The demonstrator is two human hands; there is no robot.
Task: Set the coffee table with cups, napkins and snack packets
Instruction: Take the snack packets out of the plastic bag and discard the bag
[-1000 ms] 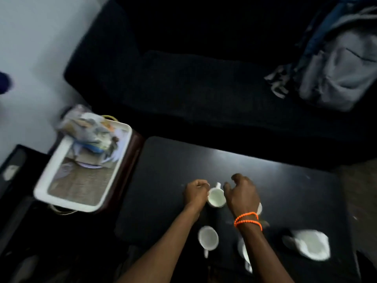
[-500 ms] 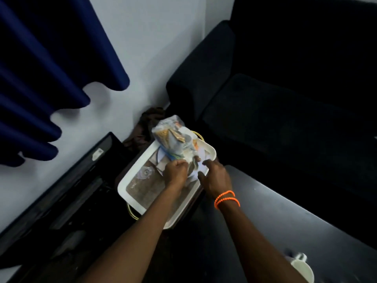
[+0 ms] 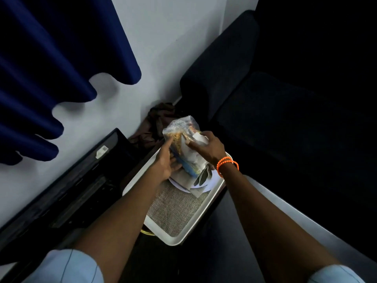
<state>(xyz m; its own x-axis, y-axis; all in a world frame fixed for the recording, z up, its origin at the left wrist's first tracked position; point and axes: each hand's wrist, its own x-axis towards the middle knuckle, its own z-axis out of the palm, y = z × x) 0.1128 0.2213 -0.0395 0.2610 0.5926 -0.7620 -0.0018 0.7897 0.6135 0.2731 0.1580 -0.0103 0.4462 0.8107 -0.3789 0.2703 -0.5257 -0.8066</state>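
Both hands are holding the clear snack bag above the white tray: left hand is gripping its side, right hand is pinching its top.

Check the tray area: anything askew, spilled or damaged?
Nothing spilled or damaged. The white tray sits skewed, its near corner overhanging its support. Both hands hold the snack bag above it.

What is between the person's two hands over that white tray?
The clear bag of snack packets, held between left hand and right hand, in the head view.
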